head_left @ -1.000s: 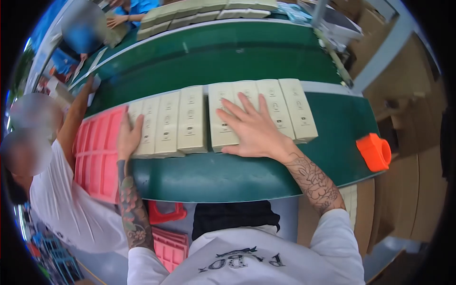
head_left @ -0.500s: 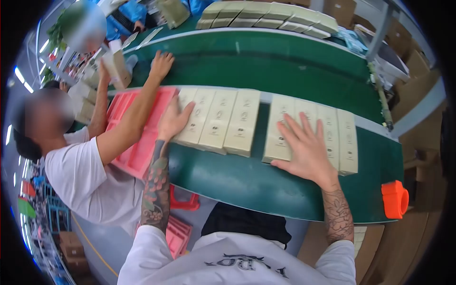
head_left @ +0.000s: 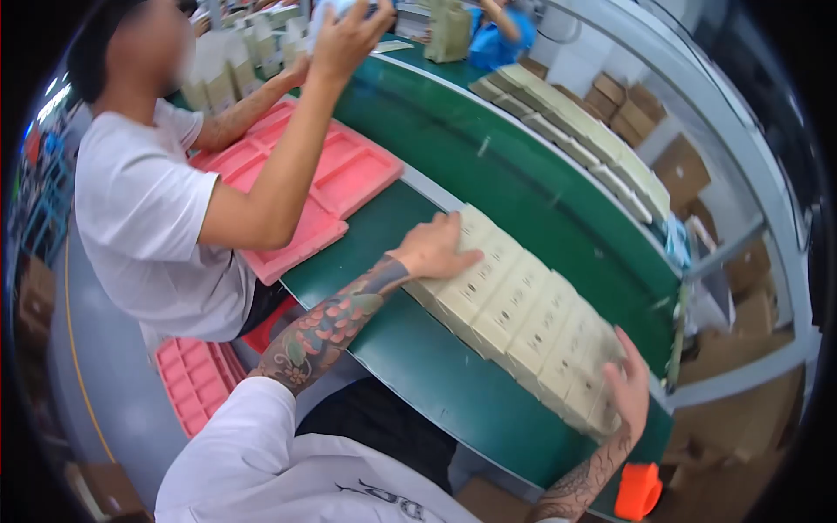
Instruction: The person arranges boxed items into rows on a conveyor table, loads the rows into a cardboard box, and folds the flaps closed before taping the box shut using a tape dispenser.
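A row of several cream cardboard boxes (head_left: 532, 318) with small dark print lies side by side on the green table. My left hand (head_left: 436, 248) wraps over the left end of the row, thumb on the top face and fingertips at the far edge. At the opposite end, my right hand (head_left: 629, 383) presses against the last box, its thumb near the top and its fingers along the outer side. The boxes sit tightly together between my two hands.
A co-worker (head_left: 166, 200) sits at my left, arms over pink compartment trays (head_left: 357, 170). More pink trays (head_left: 192, 379) are stacked below. A green conveyor belt (head_left: 488, 157) runs behind, with cream boxes (head_left: 584, 139) beyond it. An orange tape dispenser (head_left: 638, 491) stands at the right edge.
The gap between the two groups of boxes has closed into one row. My right hand moved from the box tops to the right end. The view turned and the co-worker's hand rose.
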A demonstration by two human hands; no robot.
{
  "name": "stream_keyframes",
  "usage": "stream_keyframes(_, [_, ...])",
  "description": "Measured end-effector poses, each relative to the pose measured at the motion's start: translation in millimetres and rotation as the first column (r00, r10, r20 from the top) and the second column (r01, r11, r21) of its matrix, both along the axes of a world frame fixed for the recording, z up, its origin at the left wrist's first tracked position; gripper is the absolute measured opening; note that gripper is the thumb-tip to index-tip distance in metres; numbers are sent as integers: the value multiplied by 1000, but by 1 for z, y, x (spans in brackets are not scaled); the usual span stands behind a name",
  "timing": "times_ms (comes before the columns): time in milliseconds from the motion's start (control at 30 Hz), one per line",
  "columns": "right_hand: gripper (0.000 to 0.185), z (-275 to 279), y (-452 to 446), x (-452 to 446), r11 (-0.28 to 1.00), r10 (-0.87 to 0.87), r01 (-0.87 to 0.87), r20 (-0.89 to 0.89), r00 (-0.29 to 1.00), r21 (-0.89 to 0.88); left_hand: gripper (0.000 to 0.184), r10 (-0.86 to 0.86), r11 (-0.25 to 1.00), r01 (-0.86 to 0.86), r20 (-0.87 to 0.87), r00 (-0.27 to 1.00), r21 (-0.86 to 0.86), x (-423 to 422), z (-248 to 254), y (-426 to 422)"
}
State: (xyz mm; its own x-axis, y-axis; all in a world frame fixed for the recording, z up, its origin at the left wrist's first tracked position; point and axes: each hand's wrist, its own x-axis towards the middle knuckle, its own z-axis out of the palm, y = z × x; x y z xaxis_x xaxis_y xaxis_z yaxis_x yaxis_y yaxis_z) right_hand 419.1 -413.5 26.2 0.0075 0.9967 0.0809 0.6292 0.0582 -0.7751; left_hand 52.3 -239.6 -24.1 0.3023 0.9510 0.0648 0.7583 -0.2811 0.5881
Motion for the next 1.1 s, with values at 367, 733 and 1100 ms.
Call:
stream_keyframes(367, [43,-109,-4,173,874,-460,485,-378,803,-34,74,-55,997,62,135,989,-50,-4,0,5])
stream_keyframes(733, [42,-115,-7,173,797,-559,598,-474,680,-82,57,-35,999,45,317,948,-26,-5,-12,6])
stream_keyframes(1100, [41,-118,-6,174,785,-571,613,-488,660,-90,52,-19,999,37,383,923,-40,-6,-18,7])
